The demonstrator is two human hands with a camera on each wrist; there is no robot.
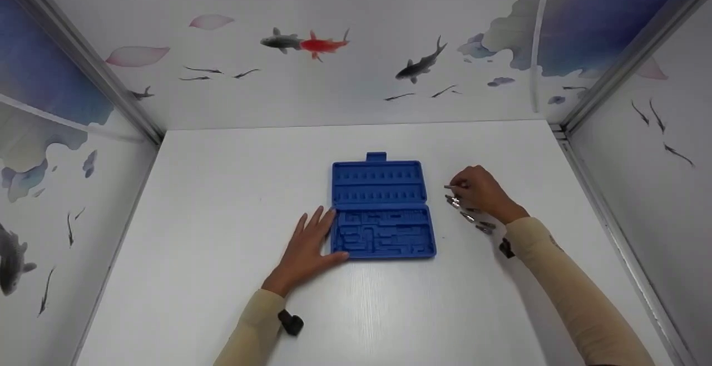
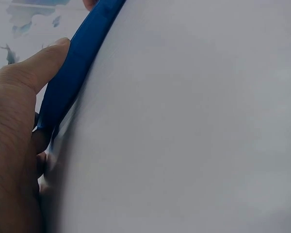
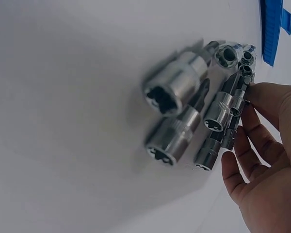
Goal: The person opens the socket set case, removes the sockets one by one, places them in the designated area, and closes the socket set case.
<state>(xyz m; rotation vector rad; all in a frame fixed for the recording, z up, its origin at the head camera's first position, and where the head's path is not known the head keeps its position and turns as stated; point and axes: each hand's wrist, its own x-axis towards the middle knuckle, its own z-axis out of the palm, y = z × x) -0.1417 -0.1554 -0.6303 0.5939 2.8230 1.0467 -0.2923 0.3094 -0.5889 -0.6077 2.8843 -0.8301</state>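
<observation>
A blue plastic case [image 1: 384,207] lies unfolded on the table, its moulded slots facing up. My left hand [image 1: 305,250] rests against the case's left side with fingers spread, the thumb on its front corner. In the left wrist view, that thumb [image 2: 51,60] touches the case's edge [image 2: 72,73]. To the right of the case, my right hand [image 1: 481,191] pinches a small metal bit socket [image 1: 449,187] between thumb and fingers. Several silver bit sockets [image 3: 177,131] lie loosely grouped beneath and beside that hand. The fingers partly hide the pinched piece.
The white table [image 1: 211,216] is bounded by printed panels at the back [image 1: 356,93] and on both sides. Metal rails [image 1: 628,249] run along the side edges. The case's latch tab [image 1: 376,156] points toward the back panel.
</observation>
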